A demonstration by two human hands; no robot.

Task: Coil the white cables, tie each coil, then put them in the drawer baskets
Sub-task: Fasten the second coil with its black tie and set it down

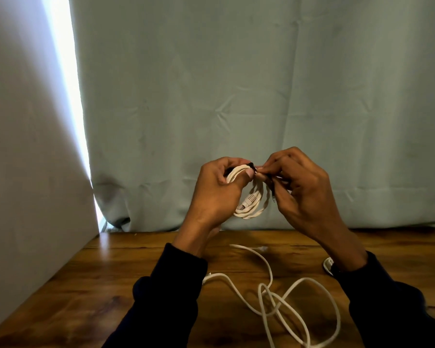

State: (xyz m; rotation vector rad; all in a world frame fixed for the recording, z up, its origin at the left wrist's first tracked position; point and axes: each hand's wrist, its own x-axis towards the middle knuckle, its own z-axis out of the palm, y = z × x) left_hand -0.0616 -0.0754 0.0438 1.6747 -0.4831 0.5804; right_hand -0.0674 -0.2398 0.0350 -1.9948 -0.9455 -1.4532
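A person in dark sleeves held a small coil of white cable (249, 197) up in the air above the far edge of a wooden table (111, 285), in front of a pale green curtain (236, 84). The left hand (216, 194) gripped the top of the coil, fingers and thumb curled round the bunched loops. The right hand (299, 187) pinched a thin black tie (253, 167) that wrapped the coil's top, right beside the left thumb. A grey plug hung inside the coil. On the table below the coil lay a second white cable (286, 297), loose and tangled. No drawer or basket was visible. If the pinch slipped before the tie was fastened, the loops would likely spring apart, and the stiff cable could drop onto the tangle below.
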